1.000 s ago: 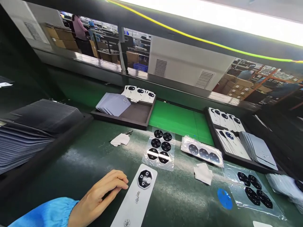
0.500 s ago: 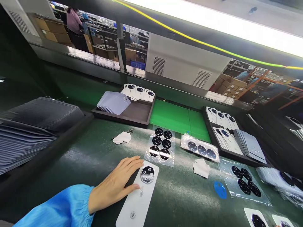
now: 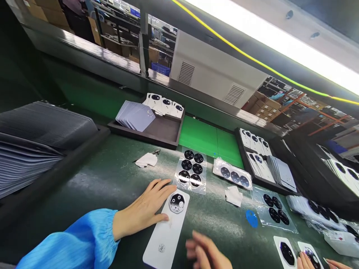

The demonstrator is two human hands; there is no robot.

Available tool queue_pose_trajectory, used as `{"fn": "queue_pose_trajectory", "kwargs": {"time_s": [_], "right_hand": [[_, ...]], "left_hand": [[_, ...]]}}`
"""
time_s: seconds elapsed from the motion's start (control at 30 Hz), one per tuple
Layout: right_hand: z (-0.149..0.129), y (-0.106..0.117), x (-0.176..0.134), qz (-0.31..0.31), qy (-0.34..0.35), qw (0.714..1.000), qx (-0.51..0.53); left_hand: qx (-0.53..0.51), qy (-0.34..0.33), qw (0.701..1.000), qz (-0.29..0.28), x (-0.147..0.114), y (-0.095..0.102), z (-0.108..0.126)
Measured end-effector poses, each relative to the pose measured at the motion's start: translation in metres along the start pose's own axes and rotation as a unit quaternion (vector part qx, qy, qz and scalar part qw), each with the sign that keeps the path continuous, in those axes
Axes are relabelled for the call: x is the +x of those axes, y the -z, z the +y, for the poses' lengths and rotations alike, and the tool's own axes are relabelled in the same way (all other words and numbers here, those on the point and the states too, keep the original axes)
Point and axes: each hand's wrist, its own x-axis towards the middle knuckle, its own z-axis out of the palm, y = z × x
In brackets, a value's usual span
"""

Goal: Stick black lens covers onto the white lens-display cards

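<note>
My left hand (image 3: pixel 146 209) lies with fingers spread along the left edge of a white phone back panel (image 3: pixel 165 235). Its thumb rests on the panel face, below the round black camera lens cover (image 3: pixel 177 203). The panel lies flat on the dark green bench. To the right of the panel, apart from it, is my right hand (image 3: pixel 209 252), smeared by motion; whether its fingers hold anything cannot be made out. Beyond the panel is a clear sheet (image 3: pixel 176 179) bearing several round black lens covers.
Black trays (image 3: pixel 164 138) hold white and grey panels; stacked dark panels (image 3: pixel 45 119) stand left. White cloths (image 3: pixel 146 160), a wrapped lens-cover pack (image 3: pixel 231 173) and a blue disc (image 3: pixel 251 218) lie on the bench. A co-worker's hands (image 3: pixel 304 261) touch another panel at lower right.
My right hand has come into view from the bottom, right of the panel. The view has shifted slightly. My left hand stays on the panel. More of the co-worker's hands shows.
</note>
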Motion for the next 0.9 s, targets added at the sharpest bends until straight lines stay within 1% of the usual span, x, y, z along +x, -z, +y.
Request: {"fn": "queue_pose_trajectory", "kwargs": {"time_s": [0.07,0.1,0.13,0.17,0.2,0.27,0.33,0.4,0.43,0.47,0.5,0.57,0.6,0.63,0.67,0.7,0.77,0.8,0.83,0.9], "right_hand": [[-0.042,-0.057,0.002,-0.034,0.010,0.999,0.020],[-0.055,-0.080,0.005,-0.046,0.011,0.998,0.030],[-0.064,-0.096,0.010,-0.060,0.002,0.997,0.049],[-0.068,-0.107,0.015,-0.079,-0.008,0.994,0.071],[-0.070,-0.114,0.020,-0.097,-0.016,0.991,0.092],[-0.069,-0.116,0.029,-0.136,-0.026,0.982,0.129],[-0.069,-0.113,0.034,-0.164,-0.049,0.969,0.178],[-0.074,-0.110,0.037,-0.196,-0.097,0.942,0.253],[-0.077,-0.109,0.039,-0.209,-0.122,0.926,0.291],[-0.082,-0.108,0.042,-0.219,-0.141,0.909,0.325],[-0.086,-0.107,0.045,-0.226,-0.153,0.896,0.351],[-0.094,-0.105,0.054,-0.224,-0.161,0.883,0.380],[-0.095,-0.104,0.060,-0.225,-0.159,0.882,0.382],[-0.096,-0.103,0.067,-0.224,-0.154,0.887,0.375],[-0.094,-0.101,0.074,-0.213,-0.143,0.899,0.355],[-0.091,-0.099,0.083,-0.196,-0.124,0.919,0.318],[-0.082,-0.096,0.100,-0.156,-0.077,0.960,0.221],[-0.077,-0.094,0.108,-0.144,-0.055,0.972,0.177],[-0.072,-0.093,0.116,-0.144,-0.036,0.978,0.145],[-0.064,-0.092,0.127,-0.173,-0.012,0.977,0.123]], "left_hand": [[-0.012,-0.002,1.000,0.014,0.002,-0.002,-0.001],[-0.024,0.000,1.000,0.015,0.002,-0.002,0.000],[-0.039,0.003,0.999,0.013,0.003,-0.002,0.000],[-0.059,0.005,0.998,0.010,0.003,-0.002,0.001],[-0.082,0.008,0.997,0.005,0.003,-0.002,0.002],[-0.131,0.013,0.991,-0.008,0.003,-0.001,0.005],[-0.181,0.025,0.983,-0.027,0.002,0.002,0.008],[-0.239,0.046,0.969,-0.052,0.001,0.007,0.011],[-0.278,0.067,0.956,-0.061,0.002,0.010,0.012],[-0.325,0.098,0.938,-0.072,0.002,0.013,0.013],[-0.381,0.132,0.911,-0.088,0.003,0.016,0.014],[-0.493,0.187,0.840,-0.123,0.007,0.021,0.015],[-0.540,0.200,0.806,-0.137,0.009,0.022,0.015],[-0.574,0.202,0.780,-0.143,0.012,0.024,0.014],[-0.598,0.201,0.764,-0.138,0.015,0.026,0.014],[-0.611,0.203,0.755,-0.121,0.018,0.028,0.014],[-0.620,0.223,0.749,-0.076,0.025,0.035,0.014],[-0.619,0.236,0.747,-0.053,0.028,0.038,0.014],[-0.619,0.248,0.745,-0.032,0.032,0.041,0.015],[-0.618,0.262,0.742,0.004,0.039,0.046,0.014]]}}
